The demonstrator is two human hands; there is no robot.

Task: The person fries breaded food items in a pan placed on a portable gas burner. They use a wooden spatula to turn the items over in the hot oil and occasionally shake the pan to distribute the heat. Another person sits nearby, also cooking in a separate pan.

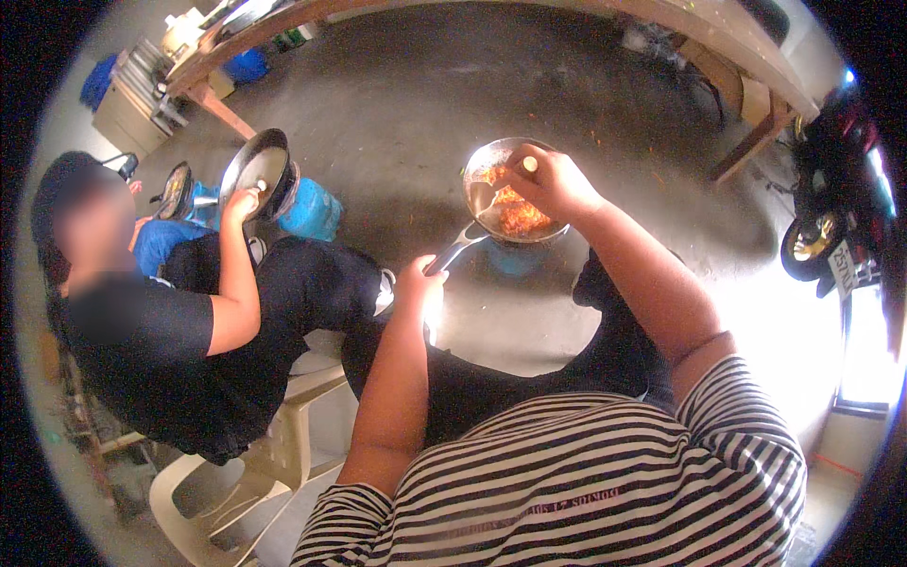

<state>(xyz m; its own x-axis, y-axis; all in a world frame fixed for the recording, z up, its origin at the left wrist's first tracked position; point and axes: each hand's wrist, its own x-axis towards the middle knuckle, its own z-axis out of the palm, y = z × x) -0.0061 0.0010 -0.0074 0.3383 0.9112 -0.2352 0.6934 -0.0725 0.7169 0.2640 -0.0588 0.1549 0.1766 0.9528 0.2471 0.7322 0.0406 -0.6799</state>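
My left hand (pixel 416 283) is wrapped round the grey handle (pixel 461 244) of a frying pan (pixel 470 180), in front of me. Orange-red chunky food (pixel 524 219) lies in the pan, mostly toward its right side. Above the pan, my right hand (pixel 557 184) grips a cooking utensil by its handle (pixel 530 164), whose round, pale end pokes out of the fist. The utensil's flat lower end (pixel 482 197) reaches into the pan beside the food; its exact kind is hard to make out. Something blue (pixel 510 260) shows under the pan, mostly hidden by it.
At my left sits a person in black (pixel 142 312), one hand over a dark pan (pixel 253 180) beside a blue gas cylinder (pixel 312 210). A beige plastic chair (pixel 293 425) stands near my left side. Wooden tables (pixel 312 14) line the far side; a motorcycle (pixel 831 217) stands right.
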